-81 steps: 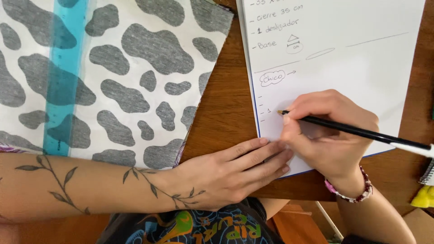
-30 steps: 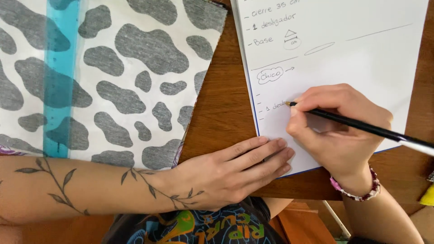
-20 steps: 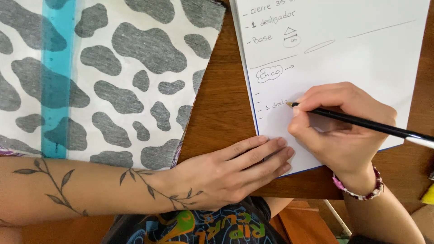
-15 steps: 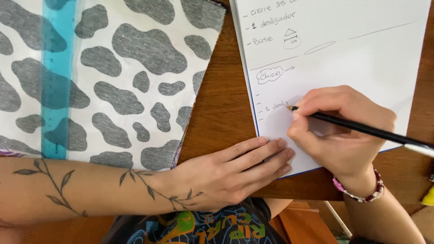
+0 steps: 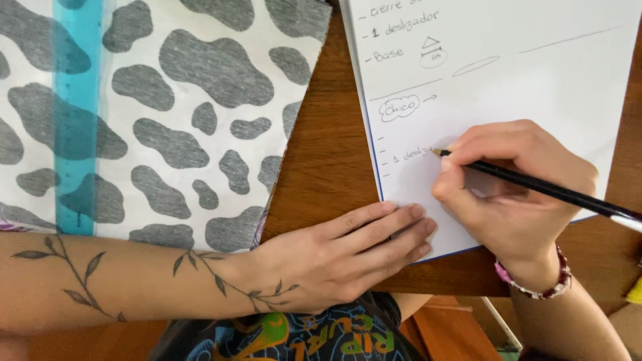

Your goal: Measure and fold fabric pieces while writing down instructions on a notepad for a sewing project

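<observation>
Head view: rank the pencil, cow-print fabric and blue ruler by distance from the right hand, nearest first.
1. Pencil: gripped in the right hand, over the paper.
2. Cow-print fabric: left of the paper, across bare table.
3. Blue ruler: far left, lying on the fabric.

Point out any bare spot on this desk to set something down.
Bare wood strip between the spotted cloth and the paper. Crowded below: left hand pins the paper's corner, right hand writes with a pencil.

No packages, labels, signs or screens appear anywhere in view.
</observation>
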